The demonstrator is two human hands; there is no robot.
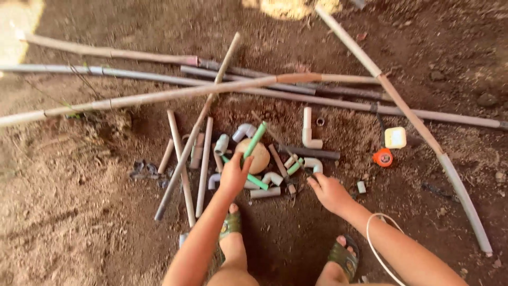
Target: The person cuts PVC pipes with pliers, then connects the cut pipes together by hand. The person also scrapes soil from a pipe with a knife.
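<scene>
I crouch over bare dirt ground [79,212], sandals showing at the bottom edge. Long grey and tan pipes [159,97] lie crossed over the ground's far half, one running diagonally down the right side. Nearer me sits a heap of short pipe pieces [203,164] and white elbow fittings [309,132] around a round tan ball-like object [259,156]. My left hand [234,175] is closed around a green pipe piece [255,140], holding it tilted above the heap. My right hand [329,191] rests open, fingers loosely spread, touching the dirt beside a curved white fitting [313,164]. To the right lie a small pale yellow square container [395,137] and an orange round tape roll [382,157], no label readable.
</scene>
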